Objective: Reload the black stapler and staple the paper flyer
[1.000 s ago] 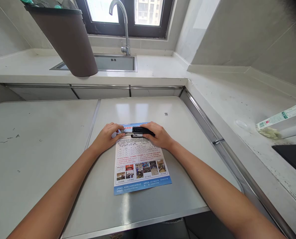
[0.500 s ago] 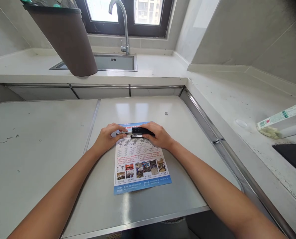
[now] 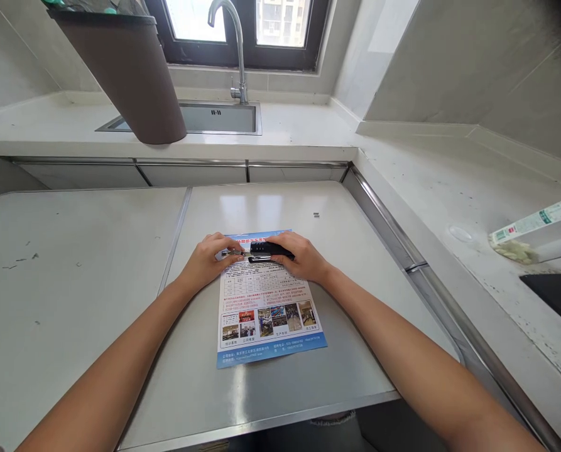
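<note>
A black stapler [image 3: 266, 248] lies crosswise over the upper part of a printed flyer [image 3: 268, 285] on the white table. My right hand [image 3: 299, 254] is closed round the stapler's right end, with the thumb on the near side. From its left end sticks out a thin metal slide [image 3: 228, 253]. Its tip is pinched between the thumb and fingers of my left hand [image 3: 212, 258], which rests over the flyer's upper left edge. What lies inside the stapler is too small to tell. Two short strips of staples [image 3: 316, 215] lie farther back on the table.
Loose staples [image 3: 21, 259] are scattered on the table's left half. Behind stand a brown bin [image 3: 120, 75] and a sink [image 3: 221, 118] with a tap [image 3: 239, 56]. On the right counter [image 3: 431, 169] is a clear packet with a green-and-white label [image 3: 534, 220].
My left hand has moved slightly right, toward the stapler, and the metal slide sticks out a little less. My right hand keeps its grip; the flyer stays in place.
</note>
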`<control>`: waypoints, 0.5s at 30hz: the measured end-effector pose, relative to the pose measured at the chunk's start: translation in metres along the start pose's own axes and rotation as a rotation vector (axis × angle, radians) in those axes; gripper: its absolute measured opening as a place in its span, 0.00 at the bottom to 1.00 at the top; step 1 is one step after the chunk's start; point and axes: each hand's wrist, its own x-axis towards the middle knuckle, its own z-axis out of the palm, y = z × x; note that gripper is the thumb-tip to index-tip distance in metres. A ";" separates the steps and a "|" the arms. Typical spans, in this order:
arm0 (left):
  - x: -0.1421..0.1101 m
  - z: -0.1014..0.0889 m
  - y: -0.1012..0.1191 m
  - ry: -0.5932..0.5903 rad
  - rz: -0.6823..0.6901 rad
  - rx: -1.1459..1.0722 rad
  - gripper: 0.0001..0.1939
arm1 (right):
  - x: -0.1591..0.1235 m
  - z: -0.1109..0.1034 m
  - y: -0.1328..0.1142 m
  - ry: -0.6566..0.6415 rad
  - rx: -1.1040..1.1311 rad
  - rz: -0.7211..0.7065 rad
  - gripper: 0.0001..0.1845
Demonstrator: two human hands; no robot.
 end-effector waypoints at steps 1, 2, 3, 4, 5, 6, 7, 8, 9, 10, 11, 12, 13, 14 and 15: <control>0.000 0.000 0.000 0.000 -0.003 0.007 0.05 | 0.000 0.000 0.000 0.001 0.001 -0.002 0.20; 0.000 0.000 -0.001 0.000 -0.004 0.011 0.06 | 0.000 0.000 0.000 0.003 0.003 -0.003 0.20; 0.000 0.001 -0.001 -0.002 -0.004 0.011 0.06 | 0.000 0.000 0.000 0.004 0.005 -0.003 0.20; 0.001 0.001 -0.001 -0.003 -0.001 0.010 0.06 | 0.000 0.000 0.000 0.005 0.007 -0.003 0.20; 0.001 0.001 -0.001 -0.003 0.003 0.007 0.06 | 0.000 0.000 0.000 0.003 0.008 -0.001 0.20; 0.001 0.001 -0.001 -0.003 0.006 0.004 0.05 | 0.000 0.000 0.000 0.001 0.008 0.002 0.20; 0.001 0.000 -0.001 -0.002 0.007 0.002 0.05 | 0.000 0.000 0.000 -0.003 0.007 0.006 0.20; 0.001 0.000 0.000 -0.002 0.006 0.004 0.05 | 0.000 0.000 0.000 -0.006 0.007 0.010 0.20; 0.001 0.000 0.000 -0.002 0.004 0.006 0.05 | 0.000 -0.001 0.000 -0.010 0.006 0.015 0.20; 0.001 0.000 0.000 -0.003 0.002 0.009 0.05 | 0.000 -0.001 0.000 -0.013 0.005 0.018 0.20; 0.001 0.000 0.000 -0.004 0.001 0.010 0.05 | 0.000 -0.001 0.000 -0.014 0.004 0.020 0.20; 0.001 0.000 0.001 -0.005 0.000 0.012 0.05 | 0.000 -0.001 0.000 -0.013 0.003 0.019 0.20; 0.001 0.000 0.001 -0.008 -0.001 0.012 0.05 | 0.000 0.000 0.000 -0.012 0.004 0.017 0.20; 0.001 -0.001 0.001 -0.010 0.000 0.012 0.05 | 0.000 0.000 0.000 -0.010 0.005 0.015 0.20; 0.001 -0.001 0.001 -0.012 0.000 0.010 0.05 | 0.000 0.000 0.000 -0.007 0.007 0.012 0.20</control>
